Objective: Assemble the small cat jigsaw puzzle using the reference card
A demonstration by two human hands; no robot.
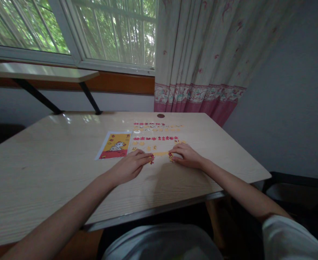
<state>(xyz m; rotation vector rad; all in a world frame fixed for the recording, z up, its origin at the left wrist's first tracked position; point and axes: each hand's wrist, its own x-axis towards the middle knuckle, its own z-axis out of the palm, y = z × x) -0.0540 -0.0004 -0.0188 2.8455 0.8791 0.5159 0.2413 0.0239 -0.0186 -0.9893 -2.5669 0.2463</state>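
Note:
My left hand (131,167) rests on the table with its fingers pressed together at the left end of a short yellow row of jigsaw pieces (161,154). A red-and-yellow jigsaw piece (152,159) shows at those fingertips, partly hidden. At the row's right end, my right hand (188,156) pinches another red-and-yellow jigsaw piece (170,156) between thumb and fingers. To the left lies a picture sheet (118,142) with a white cartoon animal on yellow and red. Behind the hands, red jigsaw pieces (156,138) and yellow ones (141,143) lie in rows.
Farther back on the wooden table (56,173) are more rows of small pieces (159,127). A dark round cover (161,116) sits near the back edge. A raised shelf (42,72) on black legs stands at back left. A curtain (199,65) hangs behind the table.

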